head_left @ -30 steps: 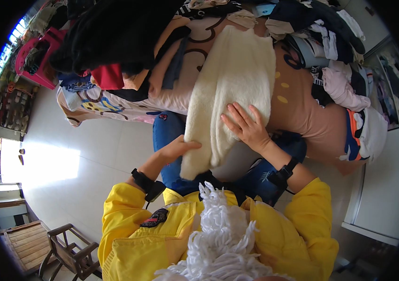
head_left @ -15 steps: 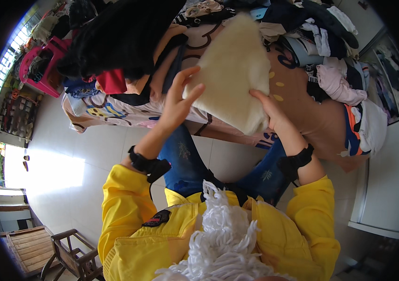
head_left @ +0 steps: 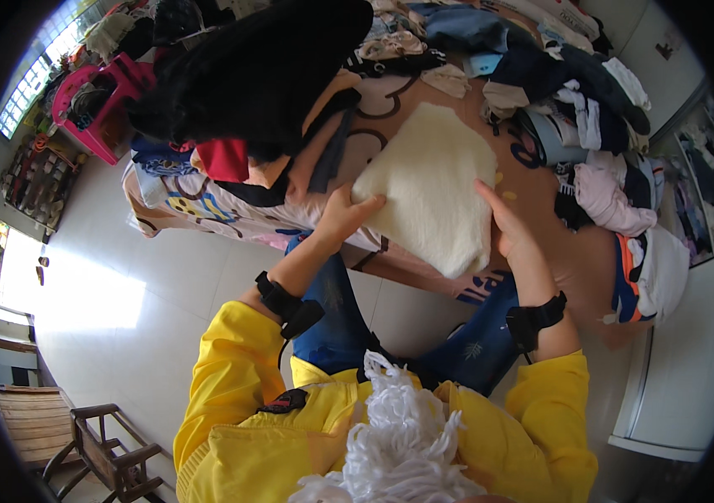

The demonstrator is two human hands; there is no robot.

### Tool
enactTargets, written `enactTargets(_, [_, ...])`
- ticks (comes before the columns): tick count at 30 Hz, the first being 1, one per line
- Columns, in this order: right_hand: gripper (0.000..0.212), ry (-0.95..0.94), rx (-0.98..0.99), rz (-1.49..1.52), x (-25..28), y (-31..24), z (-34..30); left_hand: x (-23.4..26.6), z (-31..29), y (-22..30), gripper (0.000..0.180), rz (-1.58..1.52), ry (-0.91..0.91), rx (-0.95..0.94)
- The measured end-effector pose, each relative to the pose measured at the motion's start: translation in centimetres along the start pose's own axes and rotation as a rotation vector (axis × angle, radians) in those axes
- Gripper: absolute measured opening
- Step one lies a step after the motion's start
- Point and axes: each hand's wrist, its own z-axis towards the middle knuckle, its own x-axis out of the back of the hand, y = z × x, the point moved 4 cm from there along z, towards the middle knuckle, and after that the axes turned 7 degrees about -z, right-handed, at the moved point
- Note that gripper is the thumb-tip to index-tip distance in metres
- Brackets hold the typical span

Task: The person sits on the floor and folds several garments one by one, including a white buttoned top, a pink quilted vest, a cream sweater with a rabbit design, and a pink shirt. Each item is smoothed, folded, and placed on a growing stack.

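Observation:
A cream-white, fuzzy cloth item (head_left: 432,189), folded into a compact piece, is held between my hands above the bed. Its exact kind does not show. At its left edge my left hand (head_left: 347,216) is closed, thumb on top and the other fingers hidden underneath. My right hand (head_left: 509,228) grips the opposite edge, its thumb lying along the side. Below the cloth is a brown patterned bedspread (head_left: 541,251).
A big black fuzzy item (head_left: 248,84) covers a heap at the left, near a red cloth (head_left: 223,159). More clothes (head_left: 608,197) are piled along the right. A pink plastic chair (head_left: 93,109) stands at far left, a wooden chair (head_left: 109,453) at lower left.
My left hand, fingers spread before, has closed on the left edge of the cream cloth. The cloth's raised far end has come down, and the view has shifted slightly.

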Motion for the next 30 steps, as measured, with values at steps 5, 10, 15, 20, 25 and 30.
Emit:
enactTargets(5, [0.078,-0.043,-0.135,-0.003,-0.8,-0.5,2.3,0.5,2.2,-0.7,0.074,-0.029,-0.077,-0.059])
enactTargets(10, [0.062,0.081,-0.149,0.161,-2.3,-0.3,-0.2,0.6,5.2,-1.6,0.076,-0.445,-0.259,0.115])
enactTargets(15, [0.051,0.046,0.253,0.241,-5.1,-5.2,-2.8,0.2,7.1,-2.7,0.049,-0.917,-0.275,0.109])
enactTargets(20, [0.053,0.114,0.605,0.433,-7.7,-12.6,0.4,-0.4,8.2,-3.2,0.050,-1.013,-0.362,-0.076])
enactTargets(25, [0.068,0.376,0.947,0.464,-9.7,-16.8,9.3,-0.1,8.2,-3.3,0.050,-1.016,-0.365,-0.088])
enactTargets(30, [0.074,0.705,0.638,0.392,-11.3,-9.4,20.1,-0.1,7.9,-2.9,0.051,-1.020,-0.374,-0.095])
